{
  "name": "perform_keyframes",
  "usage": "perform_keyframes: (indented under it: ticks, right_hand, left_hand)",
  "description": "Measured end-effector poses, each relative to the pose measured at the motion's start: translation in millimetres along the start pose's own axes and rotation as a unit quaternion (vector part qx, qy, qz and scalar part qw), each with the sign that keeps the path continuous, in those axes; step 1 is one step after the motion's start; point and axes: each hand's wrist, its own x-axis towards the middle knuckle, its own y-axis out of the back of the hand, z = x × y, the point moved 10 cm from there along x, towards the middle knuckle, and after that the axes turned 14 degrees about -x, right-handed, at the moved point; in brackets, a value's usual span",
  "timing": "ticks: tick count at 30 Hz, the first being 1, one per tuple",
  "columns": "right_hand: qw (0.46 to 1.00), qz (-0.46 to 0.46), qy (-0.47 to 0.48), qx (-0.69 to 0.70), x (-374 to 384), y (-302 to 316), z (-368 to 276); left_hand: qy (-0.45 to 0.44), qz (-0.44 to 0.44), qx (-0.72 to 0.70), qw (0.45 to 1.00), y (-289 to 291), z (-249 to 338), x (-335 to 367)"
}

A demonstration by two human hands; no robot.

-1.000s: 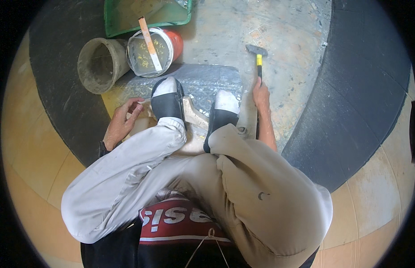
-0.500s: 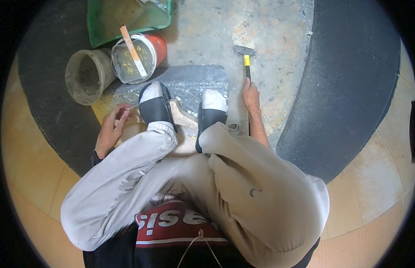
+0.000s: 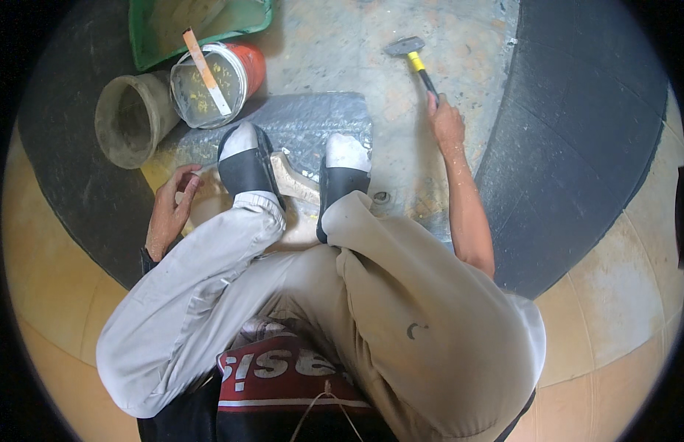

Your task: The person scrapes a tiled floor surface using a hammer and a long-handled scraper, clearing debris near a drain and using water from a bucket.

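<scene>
Currently, the right hand (image 3: 447, 124) is wrapped around the black handle (image 3: 427, 82) of a hammer (image 3: 416, 62), beyond and to the right of the right sandal (image 3: 345, 182). Near the left sandal (image 3: 246, 174), the left hand (image 3: 171, 202) is half curled; whether it grips anything is unclear.

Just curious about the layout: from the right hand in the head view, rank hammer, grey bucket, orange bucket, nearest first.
1. Hammer, gripped in the right hand.
2. Orange bucket, left of the hand.
3. Grey bucket, farther left.
</scene>
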Motion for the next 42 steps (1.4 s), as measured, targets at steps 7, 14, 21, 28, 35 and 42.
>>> perform_keyframes:
  ticks: [7,14,21,28,35,42]
  right_hand:
    - [1.000,0.004,-0.002,-0.012,8,9,-2]
    - [0.998,-0.005,0.030,-0.051,16,12,5]
    - [1.000,0.021,0.009,0.007,27,16,13]
    - [0.998,0.052,-0.015,0.013,38,27,33]
    - [0.998,0.023,0.032,-0.042,36,29,23]
    - [0.999,0.031,0.016,-0.014,39,24,18]
  left_hand:
    - [-0.001,0.000,-0.005,1.000,0,-2,-2]
    - [0.007,-0.003,-0.004,1.000,-1,-6,-1]
    - [-0.003,-0.001,0.001,1.000,0,2,0]
    - [-0.012,0.007,-0.008,1.000,-4,0,-2]
    - [0.004,0.003,-0.005,1.000,0,-1,-1]
    - [0.000,0.007,-0.013,1.000,-2,1,-4]
